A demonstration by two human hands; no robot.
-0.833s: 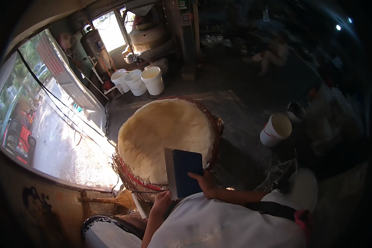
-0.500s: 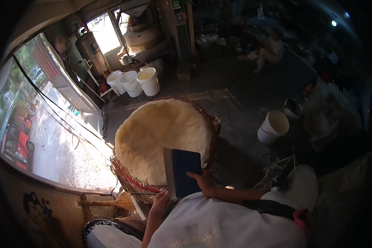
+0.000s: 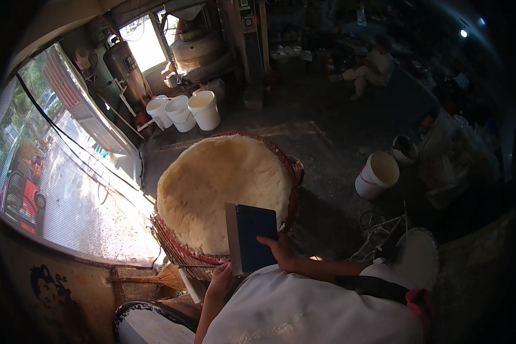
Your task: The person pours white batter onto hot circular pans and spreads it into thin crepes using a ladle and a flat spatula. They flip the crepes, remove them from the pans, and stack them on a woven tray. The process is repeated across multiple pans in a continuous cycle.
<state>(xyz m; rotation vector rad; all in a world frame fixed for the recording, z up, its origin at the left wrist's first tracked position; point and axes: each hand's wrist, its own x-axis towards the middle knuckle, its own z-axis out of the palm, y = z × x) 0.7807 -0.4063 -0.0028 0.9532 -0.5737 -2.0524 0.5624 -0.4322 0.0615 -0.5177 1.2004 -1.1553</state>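
A pale round mass (image 3: 223,183) filled a basket (image 3: 169,236).
Nearer, the right hand (image 3: 281,253) held a metal-edged blue board (image 3: 257,234), the left hand (image 3: 219,279) a thin rod (image 3: 198,265).

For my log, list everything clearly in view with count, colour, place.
Round slab: one, cream, centre
Woven basket: one, brown and red, holding slab
Board: one, blue and grey, before slab
Thin rod: one, dark, at left hand
Buckets: three, white, near window
Another bucket: one, white, right
Tank: one, dark, by window
Broom: one, tan, lower left
Vehicle: one, red, outside left
Seated person: one, pale-clothed, upper right
Right hand: one, bare, gripping board
Left hand: one, bare, by board
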